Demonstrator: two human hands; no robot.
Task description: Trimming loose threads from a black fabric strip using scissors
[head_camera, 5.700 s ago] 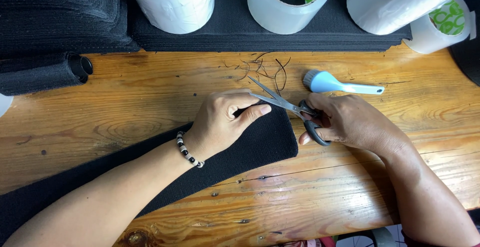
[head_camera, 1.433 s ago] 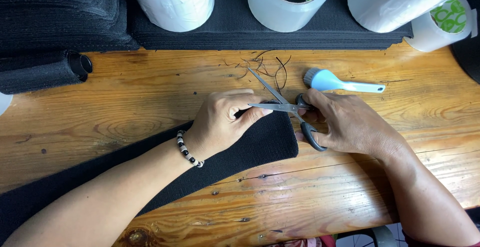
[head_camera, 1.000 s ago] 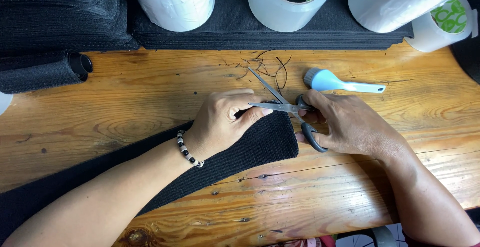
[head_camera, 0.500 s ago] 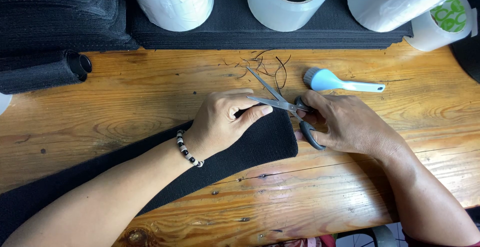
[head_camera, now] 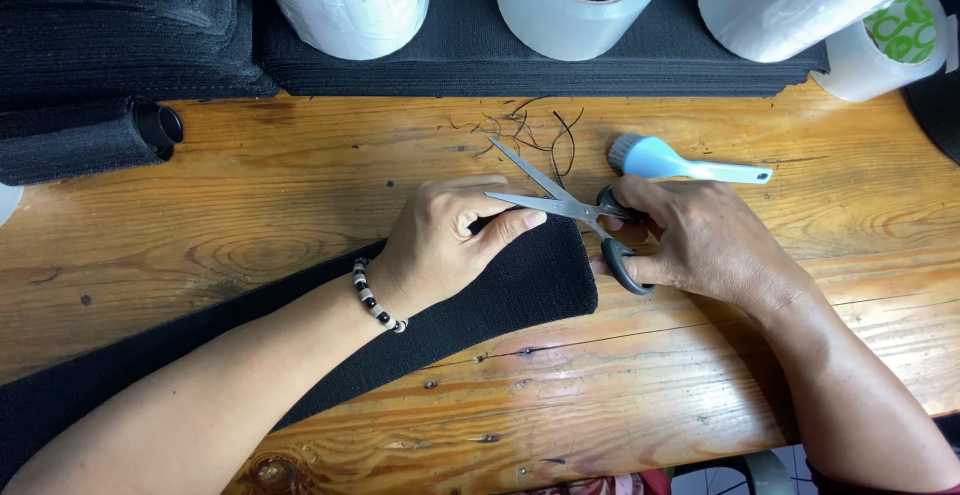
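Gripping scissors [head_camera: 570, 210], right hand [head_camera: 700, 240]

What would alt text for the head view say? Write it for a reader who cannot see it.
A right hand holds open scissors at the end of a black fabric strip, which a left hand presses onto a wooden table. Thread scraps, a blue brush and white rolls lie behind.

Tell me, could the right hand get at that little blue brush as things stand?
Probably yes: the blue brush lies on bare wooden table just beyond the right hand, nothing between, though that hand holds the scissors.
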